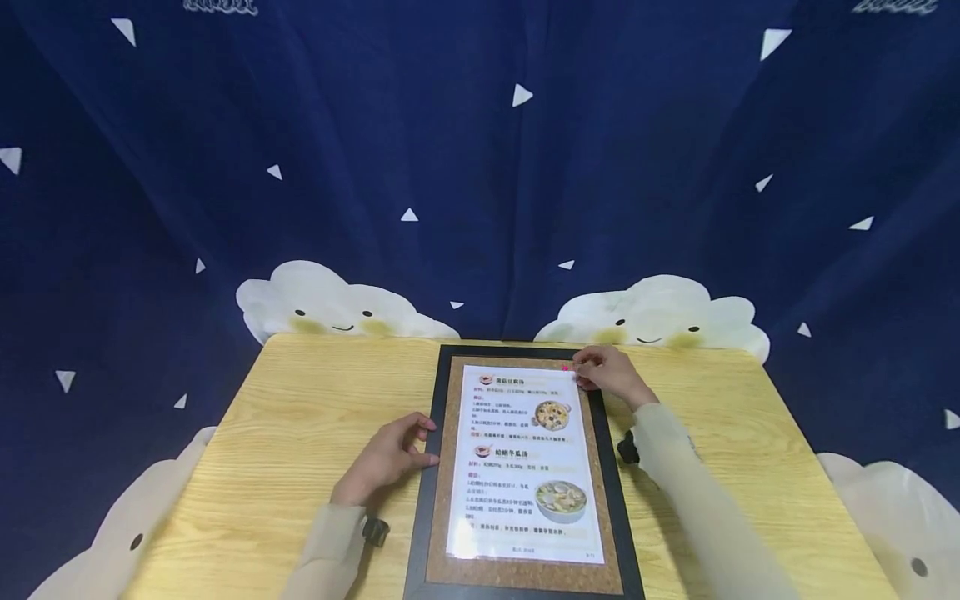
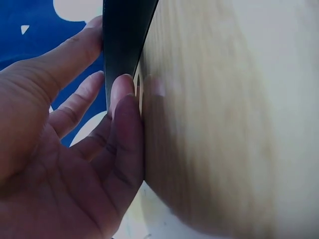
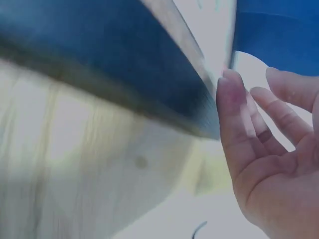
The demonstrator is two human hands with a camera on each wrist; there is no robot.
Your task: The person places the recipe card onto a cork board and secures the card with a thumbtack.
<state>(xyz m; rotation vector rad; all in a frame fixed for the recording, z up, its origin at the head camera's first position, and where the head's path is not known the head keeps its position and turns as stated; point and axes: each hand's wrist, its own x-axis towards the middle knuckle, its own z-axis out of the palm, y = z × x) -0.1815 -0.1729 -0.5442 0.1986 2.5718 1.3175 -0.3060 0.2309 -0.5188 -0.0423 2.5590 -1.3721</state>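
Recipe sheet [image 1: 517, 467] lies on the corkboard [image 1: 525, 575] upon the counter [image 1: 322, 400]. The left hand [image 1: 386, 457], grip loosely spread, should steady the corkboard's edge; the right hand [image 1: 611, 375], grip unclear, should gently hold the sheet's corner flat.

Desk [image 1: 330, 392]: pale yellow wood, grain showing, straight far edge; near end runs out of the head view. On it, about midway between left and right sides: one board [image 1: 525, 575], black-framed, cork-faced. Long sides run near to far; far end just beside the desk's far edge.
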